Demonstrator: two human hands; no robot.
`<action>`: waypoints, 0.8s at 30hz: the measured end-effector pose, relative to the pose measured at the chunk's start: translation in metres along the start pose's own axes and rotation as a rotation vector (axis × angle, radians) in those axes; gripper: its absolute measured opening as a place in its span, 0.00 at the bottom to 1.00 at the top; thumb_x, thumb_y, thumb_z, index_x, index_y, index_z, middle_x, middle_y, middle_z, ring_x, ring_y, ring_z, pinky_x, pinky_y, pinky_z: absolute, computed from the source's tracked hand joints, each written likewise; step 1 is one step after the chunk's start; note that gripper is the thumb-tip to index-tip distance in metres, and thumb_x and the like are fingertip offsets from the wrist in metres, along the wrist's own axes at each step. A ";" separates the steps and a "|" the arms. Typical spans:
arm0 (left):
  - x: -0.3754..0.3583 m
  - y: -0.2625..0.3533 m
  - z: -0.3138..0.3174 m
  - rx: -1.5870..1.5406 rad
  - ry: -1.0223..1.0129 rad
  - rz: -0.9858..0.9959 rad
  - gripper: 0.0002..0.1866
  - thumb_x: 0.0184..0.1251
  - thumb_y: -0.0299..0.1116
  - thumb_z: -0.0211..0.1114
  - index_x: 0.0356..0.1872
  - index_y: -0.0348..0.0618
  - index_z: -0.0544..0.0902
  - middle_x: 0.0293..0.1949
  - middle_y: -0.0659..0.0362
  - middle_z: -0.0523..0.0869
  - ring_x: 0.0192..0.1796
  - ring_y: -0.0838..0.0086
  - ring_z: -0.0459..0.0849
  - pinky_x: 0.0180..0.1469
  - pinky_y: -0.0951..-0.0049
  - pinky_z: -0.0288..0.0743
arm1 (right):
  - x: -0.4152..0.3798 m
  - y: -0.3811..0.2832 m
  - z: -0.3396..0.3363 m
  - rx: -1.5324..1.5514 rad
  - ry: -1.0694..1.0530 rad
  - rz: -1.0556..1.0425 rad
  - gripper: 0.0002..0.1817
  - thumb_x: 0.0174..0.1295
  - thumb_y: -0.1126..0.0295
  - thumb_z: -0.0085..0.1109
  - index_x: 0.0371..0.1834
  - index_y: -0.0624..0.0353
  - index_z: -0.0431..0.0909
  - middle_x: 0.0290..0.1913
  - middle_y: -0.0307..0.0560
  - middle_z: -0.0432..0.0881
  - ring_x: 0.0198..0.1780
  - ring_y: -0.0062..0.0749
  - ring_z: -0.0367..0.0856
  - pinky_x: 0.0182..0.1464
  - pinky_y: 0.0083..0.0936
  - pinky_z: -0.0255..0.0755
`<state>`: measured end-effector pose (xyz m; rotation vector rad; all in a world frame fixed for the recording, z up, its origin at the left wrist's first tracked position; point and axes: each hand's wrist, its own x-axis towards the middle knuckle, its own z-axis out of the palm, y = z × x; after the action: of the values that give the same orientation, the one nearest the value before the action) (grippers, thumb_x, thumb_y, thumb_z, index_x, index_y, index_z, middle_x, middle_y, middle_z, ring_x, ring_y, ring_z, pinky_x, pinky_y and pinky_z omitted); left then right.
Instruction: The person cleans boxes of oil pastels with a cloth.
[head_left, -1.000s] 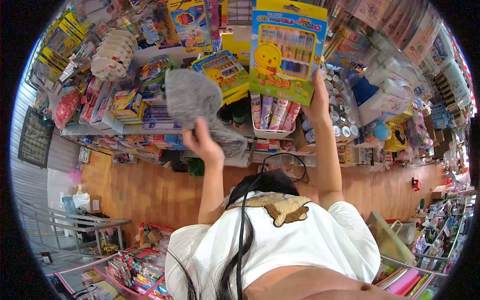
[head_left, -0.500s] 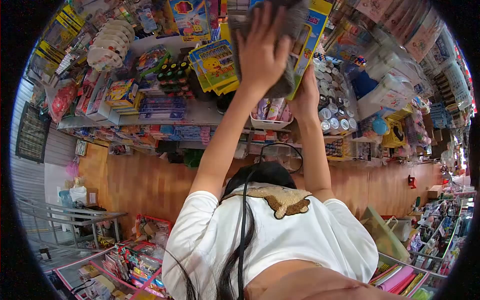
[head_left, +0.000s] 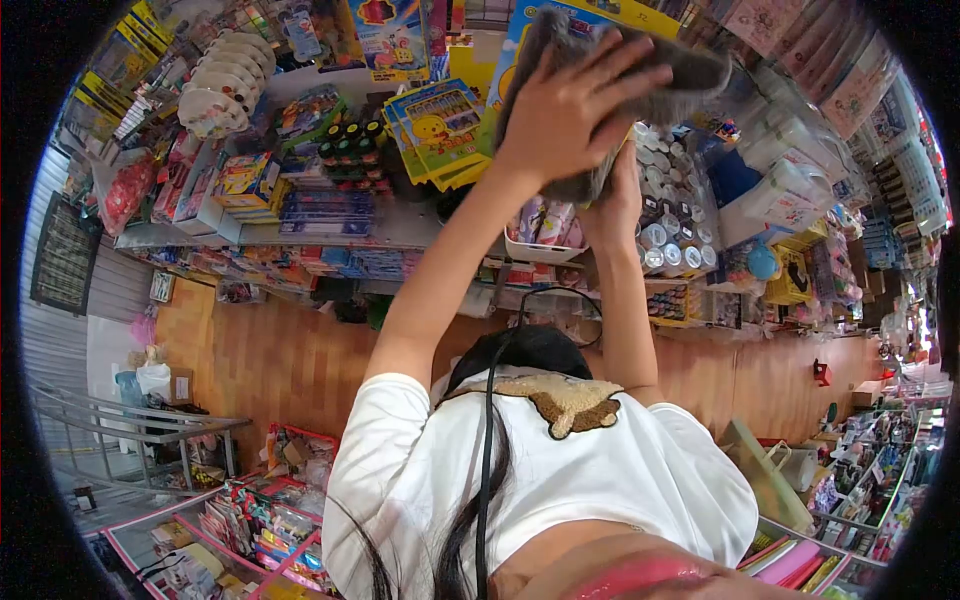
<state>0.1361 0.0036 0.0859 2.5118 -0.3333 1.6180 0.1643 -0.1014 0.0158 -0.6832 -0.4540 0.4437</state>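
My left hand (head_left: 565, 125) lies over a grey cloth (head_left: 690, 72), fingers spread, against the front of a yellow and blue package (head_left: 590, 12). The cloth drapes past the fingers at the right and covers much of the package. My right hand (head_left: 618, 190) holds the package by its lower right part; cloth and package partly hide its fingers. Left of the cloth are yellow packs (head_left: 440, 130) with a cartoon chick. Below it stands a white basket (head_left: 545, 250) with pink and white packets.
Round-lidded jars (head_left: 672, 240) stand right of my right hand. Dark bottles (head_left: 350, 150) and boxed goods (head_left: 250, 185) fill the shelf (head_left: 400, 232) at left. A black cable (head_left: 487, 470) hangs in front of my white shirt (head_left: 560, 470). Behind me are display cases (head_left: 180, 515).
My left hand has moved right and slightly down across the package, its fingers now pointing right. The cloth has shifted right with it. More of the package's upper left shows.
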 end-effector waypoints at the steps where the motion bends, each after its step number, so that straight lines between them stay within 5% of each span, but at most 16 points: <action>1: 0.007 -0.010 -0.006 -0.038 -0.019 -0.017 0.25 0.56 0.39 0.55 0.58 0.57 0.69 0.64 0.61 0.63 0.65 0.63 0.62 0.61 0.48 0.57 | -0.002 -0.002 0.003 0.003 -0.037 -0.007 0.22 0.68 0.57 0.35 0.62 0.55 0.58 0.55 0.43 0.68 0.56 0.32 0.68 0.56 0.33 0.64; 3: 0.016 -0.026 -0.017 -0.116 -0.056 -0.046 0.24 0.65 0.37 0.49 0.61 0.42 0.64 0.63 0.49 0.63 0.66 0.54 0.58 0.62 0.58 0.60 | -0.006 -0.008 0.013 0.009 -0.128 -0.006 0.22 0.68 0.56 0.36 0.61 0.53 0.59 0.54 0.41 0.70 0.54 0.32 0.71 0.55 0.33 0.66; 6: 0.002 -0.029 -0.004 -0.043 0.131 -0.141 0.27 0.51 0.42 0.58 0.57 0.66 0.70 0.64 0.68 0.63 0.64 0.69 0.64 0.59 0.43 0.56 | -0.009 -0.006 0.007 -0.064 -0.035 0.032 0.22 0.68 0.56 0.35 0.61 0.53 0.59 0.55 0.41 0.69 0.54 0.32 0.70 0.55 0.35 0.66; 9: -0.004 0.011 -0.009 0.080 -0.132 0.016 0.26 0.55 0.40 0.56 0.59 0.68 0.68 0.64 0.66 0.64 0.65 0.67 0.62 0.60 0.54 0.60 | 0.000 0.003 -0.004 -0.040 0.109 -0.030 0.21 0.68 0.57 0.35 0.61 0.53 0.60 0.56 0.42 0.68 0.55 0.32 0.69 0.55 0.36 0.66; 12: 0.001 0.005 -0.004 -0.101 -0.176 0.122 0.26 0.56 0.41 0.56 0.60 0.69 0.68 0.63 0.66 0.65 0.65 0.69 0.63 0.61 0.52 0.58 | 0.000 -0.004 -0.010 -0.132 -0.040 -0.001 0.21 0.68 0.57 0.36 0.61 0.51 0.60 0.57 0.42 0.67 0.57 0.33 0.67 0.56 0.37 0.65; 16: 0.000 -0.047 -0.002 -0.129 0.000 0.002 0.26 0.57 0.43 0.54 0.60 0.66 0.67 0.64 0.67 0.64 0.65 0.70 0.62 0.62 0.47 0.53 | -0.005 -0.011 0.001 -0.017 -0.123 0.008 0.23 0.68 0.57 0.35 0.64 0.53 0.54 0.56 0.43 0.67 0.56 0.33 0.70 0.54 0.33 0.69; 19: 0.002 -0.045 -0.025 -0.197 0.002 -0.208 0.24 0.65 0.37 0.49 0.62 0.48 0.64 0.64 0.52 0.61 0.67 0.54 0.55 0.62 0.55 0.59 | -0.009 -0.012 0.008 -0.045 -0.125 -0.004 0.24 0.68 0.56 0.35 0.65 0.52 0.53 0.57 0.42 0.66 0.56 0.33 0.69 0.54 0.35 0.69; 22: -0.010 -0.014 -0.006 0.069 -0.002 -0.127 0.27 0.57 0.43 0.54 0.61 0.65 0.67 0.64 0.67 0.63 0.67 0.68 0.60 0.61 0.39 0.49 | -0.007 -0.009 0.006 -0.075 -0.041 -0.008 0.24 0.68 0.56 0.35 0.65 0.52 0.53 0.58 0.42 0.65 0.58 0.31 0.67 0.55 0.31 0.66; 24: -0.013 0.006 0.001 -0.061 -0.085 -0.069 0.28 0.56 0.45 0.55 0.62 0.66 0.65 0.65 0.67 0.61 0.68 0.66 0.57 0.59 0.33 0.45 | -0.007 -0.008 0.003 -0.073 -0.017 0.004 0.24 0.68 0.56 0.36 0.65 0.52 0.53 0.58 0.42 0.65 0.58 0.29 0.65 0.55 0.29 0.65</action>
<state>0.1305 -0.0006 0.0737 2.5223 -0.2969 1.4570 0.1588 -0.1089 0.0214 -0.7512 -0.4865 0.4388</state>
